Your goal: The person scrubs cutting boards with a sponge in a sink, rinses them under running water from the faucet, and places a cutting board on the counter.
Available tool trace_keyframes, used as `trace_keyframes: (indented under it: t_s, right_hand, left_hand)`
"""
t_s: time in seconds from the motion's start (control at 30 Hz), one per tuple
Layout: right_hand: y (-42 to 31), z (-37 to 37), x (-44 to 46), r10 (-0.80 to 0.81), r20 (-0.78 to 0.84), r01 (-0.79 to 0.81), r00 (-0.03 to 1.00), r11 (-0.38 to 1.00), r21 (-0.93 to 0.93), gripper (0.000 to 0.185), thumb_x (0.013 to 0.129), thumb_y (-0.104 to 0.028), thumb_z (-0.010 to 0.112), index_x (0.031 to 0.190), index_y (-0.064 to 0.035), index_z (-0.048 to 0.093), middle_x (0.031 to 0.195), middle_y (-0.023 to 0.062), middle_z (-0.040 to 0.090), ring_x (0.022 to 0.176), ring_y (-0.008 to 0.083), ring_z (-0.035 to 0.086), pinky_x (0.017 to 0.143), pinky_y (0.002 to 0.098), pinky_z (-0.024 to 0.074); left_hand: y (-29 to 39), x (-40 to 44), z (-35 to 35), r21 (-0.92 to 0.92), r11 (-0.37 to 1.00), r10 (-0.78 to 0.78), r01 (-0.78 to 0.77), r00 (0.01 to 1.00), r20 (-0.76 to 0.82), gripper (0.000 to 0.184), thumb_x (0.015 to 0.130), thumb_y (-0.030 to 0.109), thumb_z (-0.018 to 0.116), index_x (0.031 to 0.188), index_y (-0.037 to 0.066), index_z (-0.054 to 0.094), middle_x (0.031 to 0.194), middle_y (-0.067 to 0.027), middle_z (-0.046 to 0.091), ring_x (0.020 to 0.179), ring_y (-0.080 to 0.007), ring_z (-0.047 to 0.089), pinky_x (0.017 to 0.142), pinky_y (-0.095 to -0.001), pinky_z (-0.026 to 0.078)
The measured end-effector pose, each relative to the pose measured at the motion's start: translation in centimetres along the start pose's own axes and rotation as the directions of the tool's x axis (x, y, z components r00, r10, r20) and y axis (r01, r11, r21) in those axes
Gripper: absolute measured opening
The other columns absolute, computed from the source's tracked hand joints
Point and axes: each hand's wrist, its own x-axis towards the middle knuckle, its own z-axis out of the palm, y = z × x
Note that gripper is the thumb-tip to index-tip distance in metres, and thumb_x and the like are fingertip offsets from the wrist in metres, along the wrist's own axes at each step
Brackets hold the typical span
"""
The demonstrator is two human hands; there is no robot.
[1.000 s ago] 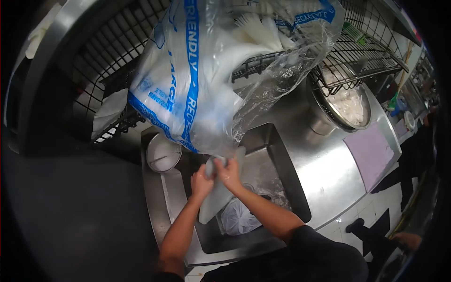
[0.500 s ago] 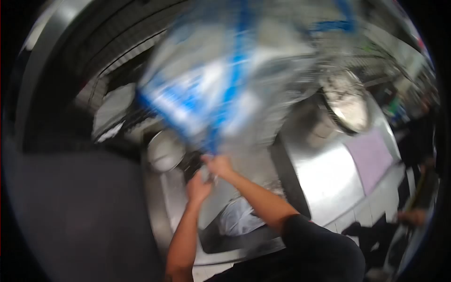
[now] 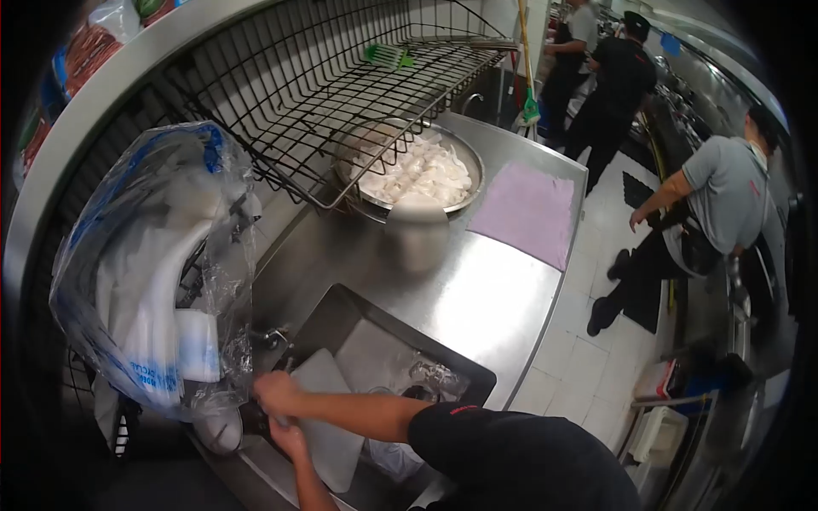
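Note:
My right hand (image 3: 278,394) is closed at the left end of the sink (image 3: 477,385), its fingertips partly hidden. Just below it, my left hand (image 3: 288,436) is closed too. What lies between them is too small and covered to name. A pale flat board (image 3: 326,419) leans in the sink beside both hands. Behind my right forearm sits a whitish plastic bag (image 3: 394,458) in the basin. A large clear bag with blue print (image 3: 153,281), holding white packages, hangs to the left, its lower edge near my right hand.
A metal bowl of pale pieces (image 3: 415,170) stands on the steel counter (image 3: 452,289), beside a purple cloth (image 3: 525,213). Above is a wire rack (image 3: 315,94) with a green-handled brush (image 3: 388,56). One person in grey (image 3: 724,183) and others stand in the aisle at right.
The view has swung right, bringing people and the aisle into sight. The printed bag and both hands appear farther left, and the hands remain close together.

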Motion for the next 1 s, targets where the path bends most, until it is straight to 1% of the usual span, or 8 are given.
trace_keyframes:
  t_s: [0.07, 0.13, 0.23, 0.3, 0.4, 0.63, 0.7, 1.0]
  right_hand:
    - [-0.1, 4.4, -1.3, -0.23, -0.169, 0.243, 0.958, 0.968, 0.059, 0.02, 0.078, -0.021, 0.057, 0.08, -0.0023, 0.065, 0.096, 0.0195, 0.063, 0.079, 0.0352, 0.066, 0.063, 0.0474, 0.0515]
    - [-0.5, 1.5, -3.6, -0.313, -0.302, 0.33, 0.9, 0.944, 0.005, 0.021, 0.077, -0.021, 0.057, 0.082, -0.003, 0.066, 0.094, 0.0193, 0.065, 0.081, 0.0356, 0.065, 0.064, 0.0488, 0.051]
    - [0.2, 1.2, -2.0, -0.263, -0.405, 0.264, 0.876, 0.963, -0.053, 0.024, 0.077, -0.023, 0.059, 0.087, -0.0025, 0.067, 0.095, 0.0208, 0.066, 0.084, 0.0362, 0.066, 0.067, 0.0479, 0.0524]
    - [2.1, 3.2, 2.4, 0.327, -0.183, -0.292, 0.927, 0.937, 0.192, 0.02, 0.069, -0.019, 0.066, 0.082, -0.0043, 0.068, 0.099, 0.0205, 0.063, 0.092, 0.0356, 0.064, 0.076, 0.0449, 0.0524]
    - [6.2, 4.7, 2.5, 0.421, -0.244, -0.363, 0.874, 0.898, 0.248, 0.02, 0.068, -0.018, 0.067, 0.081, -0.0034, 0.069, 0.092, 0.0219, 0.065, 0.091, 0.0364, 0.064, 0.078, 0.0443, 0.0523]
    - [0.3, 3.1, -1.5, 0.177, -0.29, -0.004, 0.941, 0.86, 0.511, 0.019, 0.071, -0.017, 0.066, 0.083, -0.002, 0.069, 0.085, 0.0202, 0.067, 0.089, 0.0393, 0.065, 0.076, 0.0454, 0.0542]
    - [-2.7, 1.1, -4.3, -0.011, -0.252, 0.068, 0.968, 0.974, 0.217, 0.015, 0.07, -0.015, 0.065, 0.077, -0.0021, 0.069, 0.079, 0.0203, 0.067, 0.084, 0.0382, 0.066, 0.074, 0.0461, 0.0542]
    - [5.1, 3.2, -0.4, 0.375, -0.167, -0.295, 0.912, 0.882, 0.369, 0.024, 0.072, -0.018, 0.068, 0.087, 0.0007, 0.067, 0.088, 0.0205, 0.068, 0.087, 0.0389, 0.066, 0.078, 0.045, 0.0538]
  left_hand:
    - [-4.6, 0.4, 0.6, -0.01, 0.997, 0.076, -0.077, 0.996, -0.047, 0.021, 0.091, 0.009, 0.057, 0.111, 0.002, 0.059, 0.104, -0.0064, 0.062, 0.095, -0.0177, 0.059, 0.087, -0.0282, 0.043]
    - [-11.5, 1.6, 0.0, 0.702, 0.642, 0.283, -0.307, 0.946, 0.155, 0.036, 0.084, 0.006, 0.066, 0.117, -0.003, 0.055, 0.107, -0.0096, 0.062, 0.094, -0.0189, 0.058, 0.087, -0.0284, 0.042]
    - [2.0, -1.3, 0.5, 0.142, 0.989, 0.063, -0.046, 0.991, -0.116, 0.033, 0.083, 0.01, 0.067, 0.111, -0.005, 0.056, 0.102, -0.0157, 0.064, 0.094, -0.0296, 0.061, 0.085, -0.0347, 0.044]
    - [0.9, -1.7, 0.1, 0.154, 0.988, -0.005, 0.02, 0.995, -0.097, 0.034, 0.083, 0.01, 0.067, 0.111, -0.005, 0.055, 0.102, -0.0178, 0.064, 0.095, -0.0305, 0.061, 0.085, -0.0357, 0.044]
    - [1.4, -3.4, -0.2, 0.149, 0.988, -0.036, 0.049, 0.995, -0.089, 0.034, 0.084, 0.01, 0.066, 0.111, -0.006, 0.054, 0.102, -0.0211, 0.064, 0.097, -0.0329, 0.062, 0.085, -0.0378, 0.044]
    - [1.2, -1.9, -0.3, 0.219, 0.975, -0.016, 0.035, 0.996, -0.089, 0.038, 0.082, 0.014, 0.067, 0.115, -0.002, 0.058, 0.109, -0.0206, 0.065, 0.101, -0.034, 0.063, 0.086, -0.0395, 0.047]
    - [0.9, -0.7, -0.7, 0.204, 0.964, -0.183, 0.169, 0.982, 0.049, 0.041, 0.08, 0.015, 0.07, 0.115, -0.002, 0.06, 0.107, -0.0172, 0.067, 0.1, -0.0303, 0.065, 0.085, -0.0373, 0.048]
    - [2.9, -5.4, 0.1, 0.167, 0.986, 0.001, 0.01, 0.998, -0.066, 0.033, 0.079, 0.005, 0.071, 0.108, -0.005, 0.058, 0.1, -0.0199, 0.066, 0.09, -0.0305, 0.065, 0.082, -0.0391, 0.048]
